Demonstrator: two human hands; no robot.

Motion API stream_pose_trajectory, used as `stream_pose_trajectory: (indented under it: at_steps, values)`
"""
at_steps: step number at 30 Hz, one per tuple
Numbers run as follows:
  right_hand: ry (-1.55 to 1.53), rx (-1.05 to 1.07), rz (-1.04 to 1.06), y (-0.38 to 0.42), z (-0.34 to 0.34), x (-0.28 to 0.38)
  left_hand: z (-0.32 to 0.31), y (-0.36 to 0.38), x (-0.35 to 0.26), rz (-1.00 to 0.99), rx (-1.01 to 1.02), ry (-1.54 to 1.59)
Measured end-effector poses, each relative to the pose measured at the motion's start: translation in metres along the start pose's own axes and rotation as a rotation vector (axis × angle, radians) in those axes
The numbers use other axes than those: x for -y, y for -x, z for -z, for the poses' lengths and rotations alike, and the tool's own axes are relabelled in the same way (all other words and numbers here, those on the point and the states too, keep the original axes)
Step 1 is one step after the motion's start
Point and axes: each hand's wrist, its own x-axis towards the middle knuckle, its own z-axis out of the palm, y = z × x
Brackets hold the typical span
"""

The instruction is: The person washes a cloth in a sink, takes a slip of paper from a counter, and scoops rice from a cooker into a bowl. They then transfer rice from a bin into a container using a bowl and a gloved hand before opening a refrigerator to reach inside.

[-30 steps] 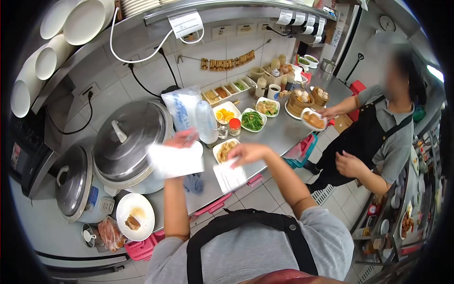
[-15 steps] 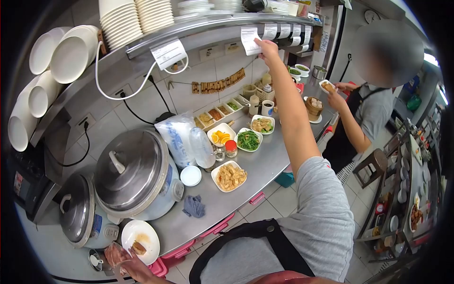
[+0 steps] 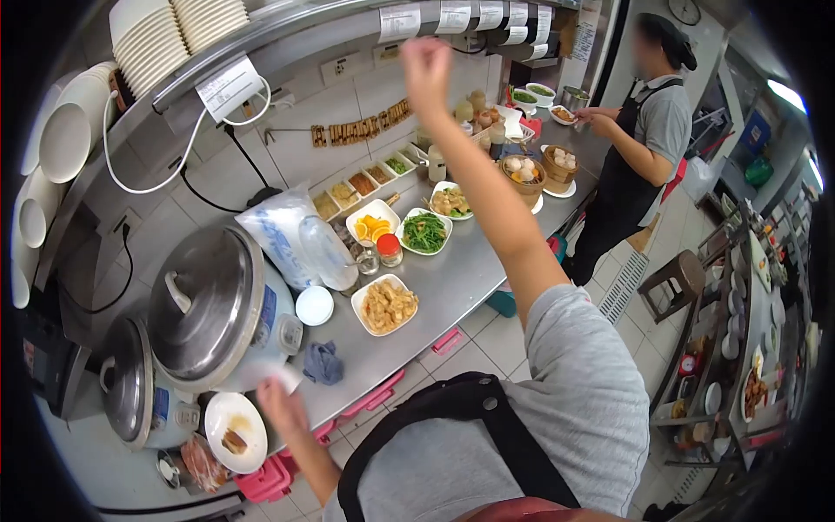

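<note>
My right hand (image 3: pixel 427 78) is raised just under the leftmost paper slip (image 3: pixel 400 23) on the shelf rail. Its fingers look curled, slightly smeared by motion, and I see nothing in them. Low on the left, my blurred left hand (image 3: pixel 283 404) is over the counter's front edge, with a pale, smeared shape at its fingertips that I cannot make out. Beside it is a white plate (image 3: pixel 252 426) bearing a brown piece of food (image 3: pixel 234 441). A blue-grey cloth (image 3: pixel 323 363) lies to the right of that hand.
Two large lidded cookers (image 3: pixel 209 304) stand on the left. Along the steel counter (image 3: pixel 457 283) are a bowl of pale fried food (image 3: pixel 389 306), greens (image 3: pixel 424 233), orange slices (image 3: pixel 372 229) and bamboo steamers (image 3: pixel 524 180). A co-worker (image 3: pixel 648 130) stands at the far end, hands at a dish.
My right hand has let go of the paper slip, which now hangs on the rail. My left hand has moved up and right, away from the plate. The co-worker's dish is lower, near the counter.
</note>
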Motion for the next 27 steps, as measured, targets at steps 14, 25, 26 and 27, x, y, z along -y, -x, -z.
stream_pose_trajectory:
  at_steps: [14,25,26,27]
  values:
    - [-0.431,0.876,-0.85,0.138,0.207,0.109,-0.323,-0.014,0.114,0.686,0.639,1.057]
    - [-0.333,0.208,-1.017,0.105,0.345,0.082,-0.396,-0.015,0.246,0.989,1.045,-0.191]
    - [-0.25,0.168,-0.984,0.102,0.373,0.077,-0.39,-0.033,0.277,0.796,1.124,-0.402]
    - [-0.08,0.24,-1.0,0.105,0.403,0.072,-0.391,-0.053,0.298,0.586,1.186,-0.6]
